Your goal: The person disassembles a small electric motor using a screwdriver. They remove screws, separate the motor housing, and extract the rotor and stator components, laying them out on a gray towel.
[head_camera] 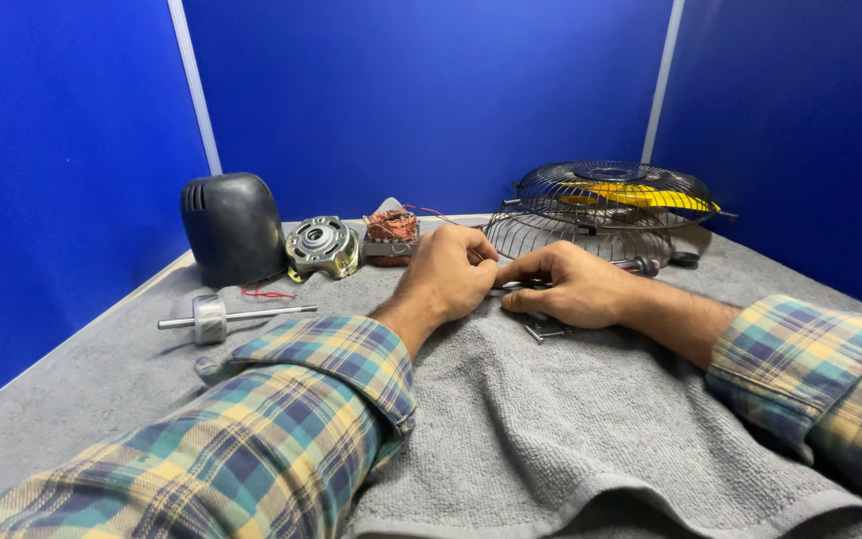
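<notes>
Both my hands meet over a thin metal rod on the grey towel.

My left hand (pixel 448 274) and right hand (pixel 563 287) sit knuckle to knuckle, fingers curled together and pinched on a slim metal rod (pixel 511 285) between them, mid-desk on the grey towel (pixel 591 419). Small screws (pixel 543 329) lie just under my right hand. Behind stands the wire fan guard (pixel 601 215) with yellow blades; to the left are the copper-wound stator (pixel 391 235), a silver motor cap (pixel 322 247), a black motor cover (pixel 233 228) and the rotor shaft (pixel 221 317).
</notes>
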